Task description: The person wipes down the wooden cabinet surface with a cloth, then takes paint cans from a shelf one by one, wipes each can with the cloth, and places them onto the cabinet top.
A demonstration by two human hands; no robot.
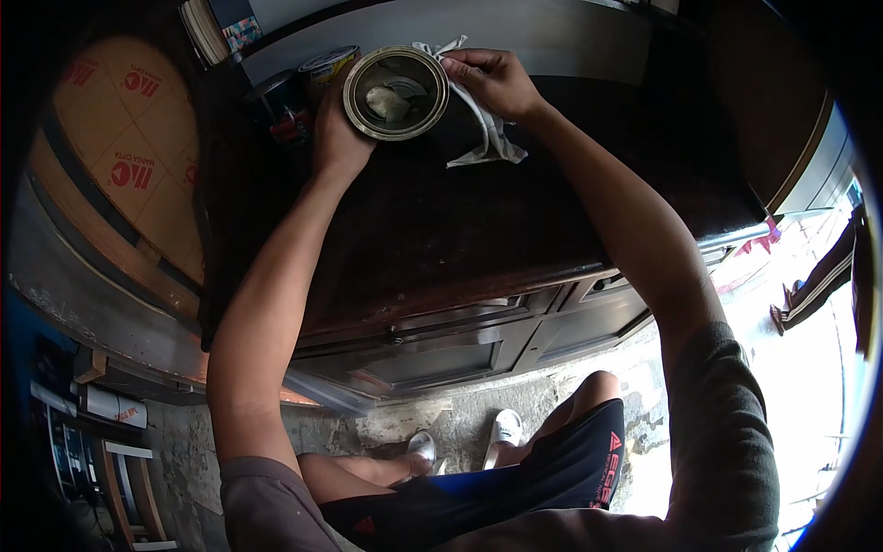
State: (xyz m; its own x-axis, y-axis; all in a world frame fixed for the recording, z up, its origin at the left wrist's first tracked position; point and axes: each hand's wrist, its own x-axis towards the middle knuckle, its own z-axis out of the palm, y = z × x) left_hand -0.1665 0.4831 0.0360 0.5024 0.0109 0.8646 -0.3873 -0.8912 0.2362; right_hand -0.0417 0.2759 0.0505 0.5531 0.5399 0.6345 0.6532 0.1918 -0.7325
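Note:
An open round metal can (397, 136) is tilted so that I look down into it; some pale, uneven matter lies at its bottom. My left hand (340, 133) is closed around the can's left side, its fingers mostly hidden behind the wall. At the right of the rim, my right hand (501, 81) pinches a whitish cloth (492, 143) between thumb and fingers. Part of the cloth sticks up behind the rim, and the rest hangs down onto or just above the dark cabinet top (441, 221).
Left of the can stand a lidded tin (326, 63) and a dark container (287, 124). A round brown board with red print (129, 166) is at the far left. Drawers and doors (441, 354) form the cabinet front. Another person's leg (823, 276) shows at the right.

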